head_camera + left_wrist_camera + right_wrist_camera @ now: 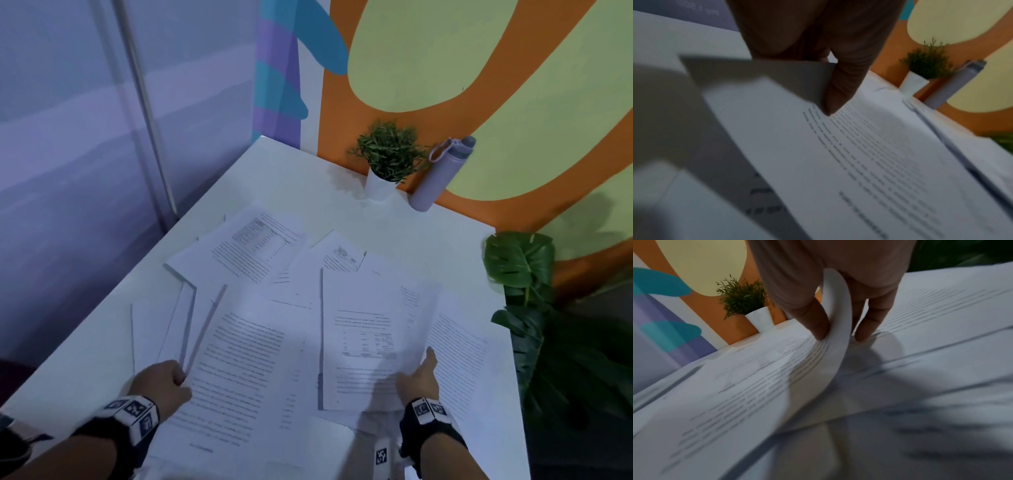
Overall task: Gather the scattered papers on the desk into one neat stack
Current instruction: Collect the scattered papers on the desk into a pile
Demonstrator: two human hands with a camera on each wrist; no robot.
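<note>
Head view: nearest the camera, the left hand [163, 380] pinches the raised left edge of a printed sheet [239, 373], and the right hand [419, 378] holds the right edge of a second sheet [363, 339]. Both sheets lie among the scattered papers [270, 260] that overlap across the white bench [301, 171]. Left wrist view adds what the head view hides: the thumb [840, 91] presses on the printed face while the fingers curl beneath the lifted sheet [838, 162]. Right wrist view shows the sheet's edge [835, 308] curled up between thumb [813, 318] and fingers [873, 318], which the head view renders flat. Farther back, a potted plant [388, 154] and a lilac bottle [442, 174] stand against the painted wall [513, 68]. A large-leaved plant [524, 270] stands beyond the bench's right edge.
</note>
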